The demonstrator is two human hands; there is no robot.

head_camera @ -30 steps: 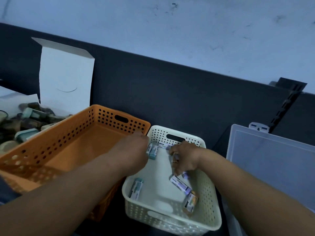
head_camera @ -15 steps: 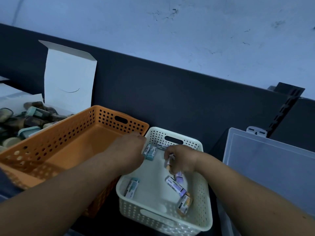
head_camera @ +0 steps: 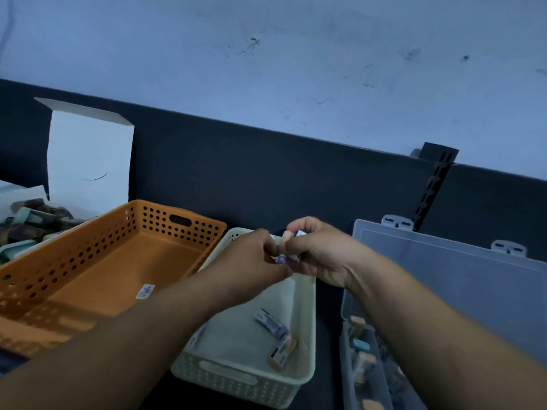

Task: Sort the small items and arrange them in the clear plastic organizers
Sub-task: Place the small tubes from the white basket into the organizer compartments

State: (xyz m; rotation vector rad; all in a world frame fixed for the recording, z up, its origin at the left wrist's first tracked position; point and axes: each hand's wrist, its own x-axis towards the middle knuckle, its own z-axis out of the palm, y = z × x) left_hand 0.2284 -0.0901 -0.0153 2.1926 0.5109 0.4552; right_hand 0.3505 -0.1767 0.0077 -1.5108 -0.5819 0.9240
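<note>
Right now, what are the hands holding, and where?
The right hand grips a few small items around their middles; the left hand seems to pinch their purple lower end.

Place: shop or stockroom shelf bay.
Shelving: slotted black upright (head_camera: 432, 184) on dark back panel (head_camera: 266, 179).
Bins: orange basket (head_camera: 74, 261), cream basket (head_camera: 236, 386), clear organizer (head_camera: 444, 276).

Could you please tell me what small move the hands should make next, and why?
Probably carry the items right to the open organizer: the left hand and right hand hold them above the basket, and the organizer already holds similar pieces.
</note>
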